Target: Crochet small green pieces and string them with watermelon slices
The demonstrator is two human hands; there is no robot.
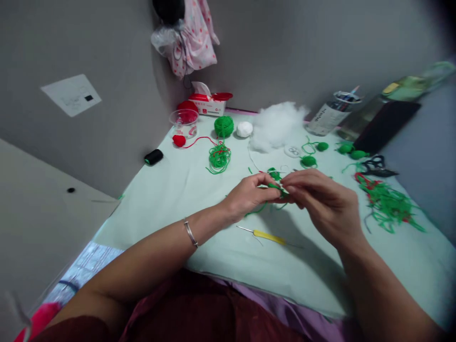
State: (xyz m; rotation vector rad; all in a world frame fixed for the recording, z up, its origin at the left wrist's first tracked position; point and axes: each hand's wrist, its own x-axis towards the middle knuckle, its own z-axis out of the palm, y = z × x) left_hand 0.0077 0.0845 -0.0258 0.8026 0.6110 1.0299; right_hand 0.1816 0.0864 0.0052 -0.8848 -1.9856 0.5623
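My left hand (251, 194) pinches a small piece of green yarn work (274, 186) between thumb and fingers, above the table. My right hand (326, 204) meets it from the other side, thumb and forefinger pressed together at the edge of the same piece. Its shape is mostly covered by the fingers. Just behind the hands lies another bit of green yarn (273, 173). Below them, a crochet hook with a yellow handle (269, 236) rests on the pale tablecloth (167, 199).
Behind the hands are a green yarn ball (223, 127), a white ball (244, 129) and fluffy stuffing (278, 126). Small green stuffed pieces (308, 161) lie to the right, near black scissors (377, 166) and a heap of yarn scraps (392, 204). A black thread spool (154, 157) lies left.
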